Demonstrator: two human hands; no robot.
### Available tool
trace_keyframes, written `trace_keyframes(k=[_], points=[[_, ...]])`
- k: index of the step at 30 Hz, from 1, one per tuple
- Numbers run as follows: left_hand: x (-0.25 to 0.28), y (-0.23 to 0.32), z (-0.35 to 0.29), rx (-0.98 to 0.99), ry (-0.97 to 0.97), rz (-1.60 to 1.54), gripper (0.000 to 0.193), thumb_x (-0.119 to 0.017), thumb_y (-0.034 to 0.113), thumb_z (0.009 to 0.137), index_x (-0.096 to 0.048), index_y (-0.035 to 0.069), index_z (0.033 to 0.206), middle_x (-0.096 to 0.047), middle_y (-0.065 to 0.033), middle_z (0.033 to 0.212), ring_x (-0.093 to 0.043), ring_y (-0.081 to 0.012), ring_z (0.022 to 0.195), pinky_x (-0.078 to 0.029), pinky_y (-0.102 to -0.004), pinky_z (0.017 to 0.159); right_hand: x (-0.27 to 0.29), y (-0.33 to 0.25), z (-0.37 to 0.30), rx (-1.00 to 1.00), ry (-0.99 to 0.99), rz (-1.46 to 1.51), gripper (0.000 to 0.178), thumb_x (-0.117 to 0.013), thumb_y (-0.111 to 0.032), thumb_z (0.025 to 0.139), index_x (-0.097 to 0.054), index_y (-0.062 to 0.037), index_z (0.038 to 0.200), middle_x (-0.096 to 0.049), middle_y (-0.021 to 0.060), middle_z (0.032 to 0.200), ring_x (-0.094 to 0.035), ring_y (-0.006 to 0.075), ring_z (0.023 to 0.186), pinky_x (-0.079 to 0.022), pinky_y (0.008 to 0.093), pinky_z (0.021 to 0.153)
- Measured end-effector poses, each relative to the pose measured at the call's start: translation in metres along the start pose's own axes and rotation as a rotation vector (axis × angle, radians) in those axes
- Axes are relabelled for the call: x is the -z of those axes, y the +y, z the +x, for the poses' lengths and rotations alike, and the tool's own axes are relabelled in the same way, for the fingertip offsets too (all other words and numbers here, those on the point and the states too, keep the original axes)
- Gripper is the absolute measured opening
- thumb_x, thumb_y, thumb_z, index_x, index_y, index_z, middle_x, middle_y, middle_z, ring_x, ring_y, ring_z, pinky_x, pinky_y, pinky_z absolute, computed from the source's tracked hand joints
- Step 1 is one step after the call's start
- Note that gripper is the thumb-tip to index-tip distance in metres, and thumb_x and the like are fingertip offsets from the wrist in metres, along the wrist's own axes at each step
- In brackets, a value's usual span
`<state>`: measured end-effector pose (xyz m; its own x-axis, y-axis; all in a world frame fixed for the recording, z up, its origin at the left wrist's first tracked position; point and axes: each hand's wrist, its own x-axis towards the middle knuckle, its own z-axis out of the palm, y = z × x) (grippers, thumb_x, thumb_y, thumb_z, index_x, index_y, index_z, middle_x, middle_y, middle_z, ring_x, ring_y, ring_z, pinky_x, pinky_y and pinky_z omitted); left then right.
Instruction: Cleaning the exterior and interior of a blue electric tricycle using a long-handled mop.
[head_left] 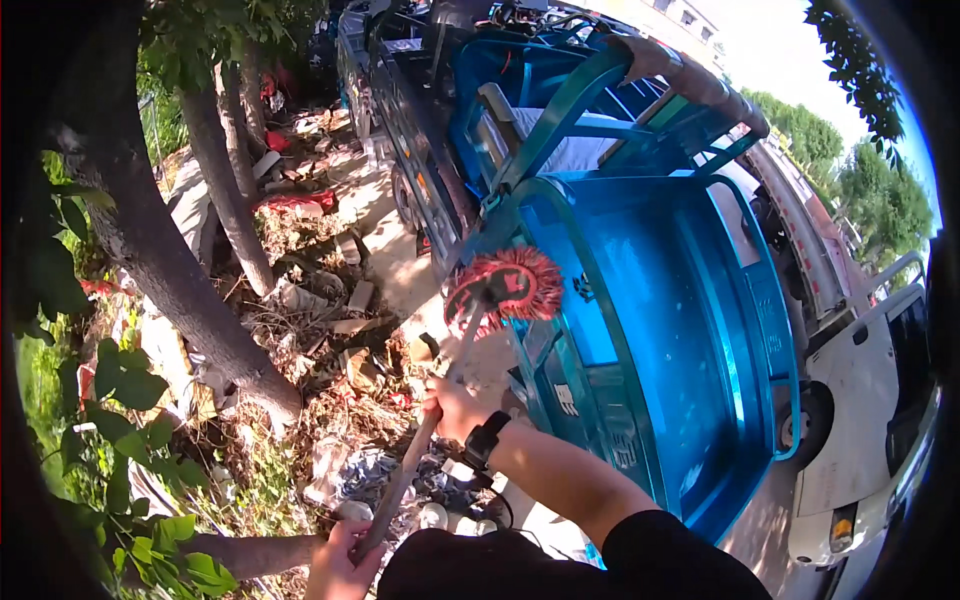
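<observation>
Both hands are wrapped round one long pole. The right hand (455,408), with a dark watch (484,440) on the wrist, has its fingers closed round the pole (432,425) about halfway up. The left hand (340,560) is clamped on the near end, low in the picture, fingers curled tight round the butt.

The pole runs up and to the right from the hands to a round mop head (506,285) of red and pale strands, which rests against the left edge of the blue cab (650,330). The pole looks stiff and fairly light, so the weight probably sits out at the head, more so if the strands are wet. The strands look soft and floppy and should give against the panel without scratching it. Two hands spread well apart, as here, seems the right hold: the near hand steers, the far hand bears the load. The shaft may be slippery if damp; I cannot tell whether it is.

The blue cab is smooth, glossy and curved, on a small vehicle that stretches away to the far side. To the right stands a white vehicle (860,400), just beside it. To the left the ground (330,330) is rough, strewn with rubble, scraps and dry leaves, with leaning tree trunks (170,270) and green leaves near the left edge. Strong sun falls across the ground.
</observation>
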<state>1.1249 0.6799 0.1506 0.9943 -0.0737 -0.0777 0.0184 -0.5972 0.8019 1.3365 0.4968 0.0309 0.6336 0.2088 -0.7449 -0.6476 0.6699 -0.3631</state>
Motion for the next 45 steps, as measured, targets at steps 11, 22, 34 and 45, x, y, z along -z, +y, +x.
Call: trace_keyframes(k=[11, 22, 34, 45], points=[[-0.016, -0.125, -0.045, 0.508, -0.279, -0.369, 0.035, -0.058, 0.011, 0.08, -0.046, 0.006, 0.113, -0.048, 0.0015, 0.059, -0.039, -0.0042, 0.044, -0.028, -0.0203, 0.036, 0.025, 0.082, 0.021, -0.087, 0.18, -0.24, 0.006, -0.047, -0.008, 0.081, -0.043, -0.0085, 0.076, -0.042, 0.0053, 0.067, -0.047, 0.0198, 0.059, -0.046, 0.0407, 0.055], [-0.122, -0.089, 0.069, 0.064, -0.039, -0.029, 0.029, -0.056, 0.027, 0.08, -0.046, 0.001, 0.083, -0.056, -0.0212, 0.065, -0.056, -0.04, 0.062, -0.043, -0.0425, 0.053, -0.009, -0.059, 0.012, 0.435, -0.052, -0.339, 0.003, -0.048, -0.005, 0.079, -0.046, -0.0064, 0.08, -0.043, 0.0038, 0.066, -0.046, 0.0176, 0.056, -0.042, 0.033, 0.049], [-0.068, -0.156, 0.009, 0.169, -0.29, 0.304, 0.03, -0.066, 0.034, 0.069, -0.055, 0.006, 0.065, -0.057, -0.0134, 0.062, -0.058, -0.0303, 0.059, -0.044, -0.0402, 0.054, 0.073, 0.005, -0.085, -0.001, -0.143, -0.11, 0.012, -0.056, -0.014, 0.082, -0.053, -0.003, 0.085, -0.056, 0.0097, 0.086, -0.052, 0.0273, 0.102, -0.041, 0.0442, 0.088], [-0.032, -0.177, -0.007, 0.163, -0.504, 0.391, 0.021, -0.059, 0.032, 0.069, -0.057, 0.011, 0.074, -0.059, -0.0082, 0.064, -0.058, -0.0295, 0.061, -0.045, -0.0392, 0.059, 0.1, 0.028, -0.092, -0.217, -0.175, -0.173, 0.018, -0.052, -0.02, 0.085, -0.056, -0.0022, 0.086, -0.058, 0.0117, 0.098, -0.054, 0.026, 0.098, -0.042, 0.0389, 0.087]])
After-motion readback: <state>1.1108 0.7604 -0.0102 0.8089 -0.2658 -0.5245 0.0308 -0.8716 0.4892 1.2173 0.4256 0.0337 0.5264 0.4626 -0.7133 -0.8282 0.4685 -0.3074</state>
